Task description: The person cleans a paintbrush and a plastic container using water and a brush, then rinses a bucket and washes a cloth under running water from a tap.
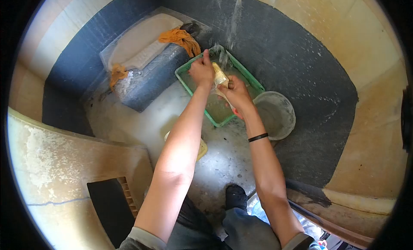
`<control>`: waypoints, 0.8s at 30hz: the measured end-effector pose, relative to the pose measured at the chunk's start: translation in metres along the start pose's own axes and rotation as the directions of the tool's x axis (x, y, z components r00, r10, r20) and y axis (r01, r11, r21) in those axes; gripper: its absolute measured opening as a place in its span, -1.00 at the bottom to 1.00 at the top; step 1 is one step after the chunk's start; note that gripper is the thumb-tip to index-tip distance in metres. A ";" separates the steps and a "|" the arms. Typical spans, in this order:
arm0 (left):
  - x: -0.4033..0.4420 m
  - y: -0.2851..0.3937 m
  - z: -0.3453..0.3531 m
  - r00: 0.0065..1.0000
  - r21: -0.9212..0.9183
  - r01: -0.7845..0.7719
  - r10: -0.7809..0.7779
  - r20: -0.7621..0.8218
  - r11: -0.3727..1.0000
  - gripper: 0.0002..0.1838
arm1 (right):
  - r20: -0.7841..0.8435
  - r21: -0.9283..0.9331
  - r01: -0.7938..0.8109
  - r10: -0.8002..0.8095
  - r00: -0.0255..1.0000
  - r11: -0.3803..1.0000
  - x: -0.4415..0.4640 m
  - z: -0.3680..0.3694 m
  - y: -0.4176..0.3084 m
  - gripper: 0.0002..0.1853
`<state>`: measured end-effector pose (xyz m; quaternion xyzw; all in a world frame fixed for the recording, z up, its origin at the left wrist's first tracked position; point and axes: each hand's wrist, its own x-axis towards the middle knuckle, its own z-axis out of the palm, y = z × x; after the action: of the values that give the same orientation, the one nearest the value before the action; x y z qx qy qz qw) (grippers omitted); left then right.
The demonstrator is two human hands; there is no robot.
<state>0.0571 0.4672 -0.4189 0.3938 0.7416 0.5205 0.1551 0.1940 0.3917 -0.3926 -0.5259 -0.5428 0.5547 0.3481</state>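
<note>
My right hand (237, 96) is closed around a slim thing with a shiny golden-yellow upper part (220, 74), a pale middle and a red lower end; its kind is unclear. Just left of it, my left hand (203, 72) has its fingers curled and its thumb pointing up. Whatever those fingers hold, if anything, is hidden. Both hands are over a green-rimmed rectangular tray (244, 70) with cloudy greyish liquid in it. Close to my right hand stands a round grey bucket (277, 116).
A dark raised block (144, 88) at the back left bears a pale slab (142, 41) and orange cloths (180, 38). My left forearm partly covers a yellowish container (201, 150). Curved walls surround the wet, stained floor (223, 164). Plastic-like material (258, 209) lies by my right leg.
</note>
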 end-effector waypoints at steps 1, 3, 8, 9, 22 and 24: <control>0.003 -0.003 -0.002 0.993 0.002 -0.029 0.029 -0.117 1.000 -0.32 | 0.051 0.023 -0.026 0.025 0.998 0.999 0.003 0.000 -0.002 -0.65; 0.008 -0.003 -0.021 0.992 0.035 -0.031 0.035 -0.120 0.999 -0.34 | 0.113 0.044 -0.056 0.051 0.992 0.997 0.005 0.000 -0.006 -0.61; -0.012 0.002 -0.042 0.941 -0.236 0.315 -0.270 0.204 0.919 -0.48 | 0.084 0.079 -0.069 0.062 0.994 0.994 0.010 0.013 -0.009 -0.64; -0.019 -0.008 -0.042 0.857 -0.397 0.445 -0.252 0.450 0.803 -0.54 | 0.091 0.116 -0.043 0.033 0.995 0.992 0.007 0.020 -0.019 -0.63; 0.015 -0.179 -0.209 0.871 0.594 0.174 -0.405 0.280 0.785 -0.41 | 0.247 -0.713 0.451 -0.410 0.878 0.536 -0.003 0.037 -0.111 -0.72; -0.027 -0.196 -0.223 0.815 0.672 0.139 -0.469 0.340 0.728 -0.41 | 0.199 -0.615 0.557 -0.574 0.794 0.558 -0.011 0.045 -0.178 -0.69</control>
<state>-0.1509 0.2732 -0.5082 0.4084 0.8617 0.0971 0.2849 0.1204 0.4008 -0.2248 -0.4166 -0.8341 0.1846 0.3109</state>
